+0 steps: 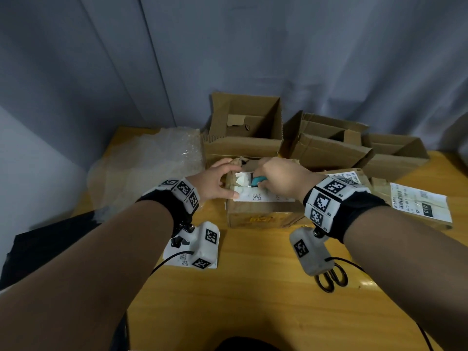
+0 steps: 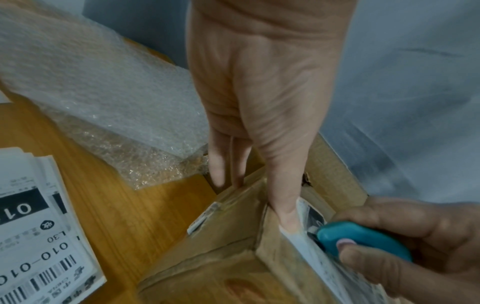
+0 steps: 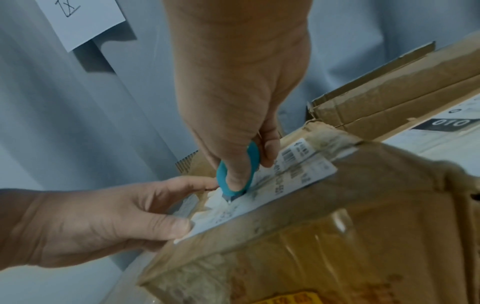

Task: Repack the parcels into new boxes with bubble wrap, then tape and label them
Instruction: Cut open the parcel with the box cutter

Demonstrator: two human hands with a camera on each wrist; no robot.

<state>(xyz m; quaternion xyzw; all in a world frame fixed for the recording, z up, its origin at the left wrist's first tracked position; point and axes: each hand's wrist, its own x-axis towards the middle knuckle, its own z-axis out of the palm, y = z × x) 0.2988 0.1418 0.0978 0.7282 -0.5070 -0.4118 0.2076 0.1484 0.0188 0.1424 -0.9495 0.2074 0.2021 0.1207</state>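
A worn, taped cardboard parcel (image 1: 263,215) sits mid-table with a white shipping label (image 1: 263,197) on top, torn at its left end. My left hand (image 1: 229,183) steadies the parcel's left end: the thumb (image 2: 284,185) presses flat on the label and straight fingers (image 2: 218,164) lie against the side. My right hand (image 1: 262,182) grips a small teal box cutter (image 1: 258,180). Its blade tip (image 3: 230,199) touches the label along the top seam, close to my left index finger. In the right wrist view the cutter (image 3: 224,174) stands nearly upright under my right hand (image 3: 233,102).
Bubble wrap (image 1: 152,163) lies at the back left. Three open empty boxes (image 1: 248,127) (image 1: 326,144) (image 1: 397,154) line the back. A second labelled parcel (image 1: 417,207) lies at the right. Scissors (image 1: 331,278) and a stack of labels (image 2: 39,236) lie on the near wooden table (image 1: 253,295).
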